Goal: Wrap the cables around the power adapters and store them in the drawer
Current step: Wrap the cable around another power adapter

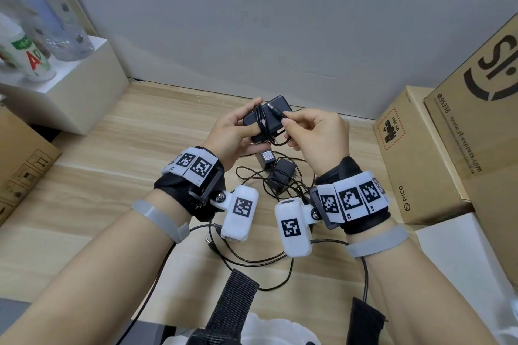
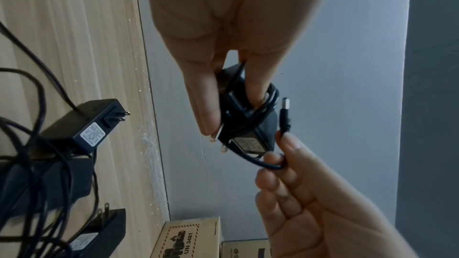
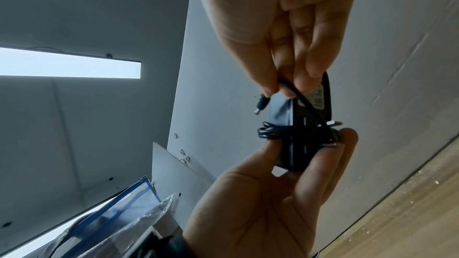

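My left hand (image 1: 248, 120) grips a black power adapter (image 1: 270, 116) above the wooden table, fingers and thumb round its body. Its thin black cable (image 1: 262, 123) is wound several times around the middle. My right hand (image 1: 288, 120) pinches the free cable end just behind the barrel plug (image 1: 274, 108). The left wrist view shows the adapter (image 2: 248, 130), its prongs and the plug (image 2: 284, 117) sticking up. In the right wrist view the coils (image 3: 278, 131) cross the adapter (image 3: 288, 152). Other adapters (image 1: 280, 173) lie below in tangled cables (image 1: 291, 190). No drawer is in view.
Cardboard boxes (image 1: 414, 154) stand stacked at the right, and another box (image 1: 22, 159) sits at the left edge. A white block (image 1: 75, 87) carrying bottles is at the back left. The wall runs close behind the table (image 1: 134, 154). Loose cable loops (image 1: 246, 258) lie near the front.
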The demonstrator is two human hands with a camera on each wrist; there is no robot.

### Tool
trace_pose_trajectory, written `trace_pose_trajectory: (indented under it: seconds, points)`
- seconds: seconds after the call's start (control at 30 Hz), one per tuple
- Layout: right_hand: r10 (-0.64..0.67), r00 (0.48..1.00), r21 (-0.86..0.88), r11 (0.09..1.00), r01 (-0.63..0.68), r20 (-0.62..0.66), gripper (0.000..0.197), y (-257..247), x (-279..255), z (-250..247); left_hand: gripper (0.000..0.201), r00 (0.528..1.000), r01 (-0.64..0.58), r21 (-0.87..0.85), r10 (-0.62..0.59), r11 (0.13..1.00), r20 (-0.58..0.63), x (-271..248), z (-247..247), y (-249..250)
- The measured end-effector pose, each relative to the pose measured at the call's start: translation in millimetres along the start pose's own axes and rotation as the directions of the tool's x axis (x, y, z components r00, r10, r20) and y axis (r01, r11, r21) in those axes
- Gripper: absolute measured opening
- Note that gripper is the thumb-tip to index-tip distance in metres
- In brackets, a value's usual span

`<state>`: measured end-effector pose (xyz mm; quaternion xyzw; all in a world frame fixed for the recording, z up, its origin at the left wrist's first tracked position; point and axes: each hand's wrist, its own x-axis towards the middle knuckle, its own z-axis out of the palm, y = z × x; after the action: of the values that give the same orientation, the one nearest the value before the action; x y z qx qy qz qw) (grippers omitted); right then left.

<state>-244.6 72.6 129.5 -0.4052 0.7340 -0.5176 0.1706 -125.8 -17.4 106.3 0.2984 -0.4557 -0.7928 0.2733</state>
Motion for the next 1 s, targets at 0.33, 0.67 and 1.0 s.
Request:
trace_pose_trajectory:
  seconds: [0.33,0.67,1.0]
  points:
    - [-0.068,0.994,-0.266,0.960,0.089,0.090,0.013,-10,2,-6,0.052,1.000,0.009,-0.005,-0.009,1.000,-0.007,-1,3,-1]
    - [0.006,0.985,-0.185,0.982,0.027,0.173,0.015,-13,0,-2,0.062,1.000,0.003,0.110,-0.003,0.994,0.003,-6,6,1]
    - [-0.028,0.971,-0.146,0.987,0.064,0.237,0.013,-18,-7,4,0.061,0.999,-0.031,0.275,0.035,0.961,-0.011,-7,11,1]
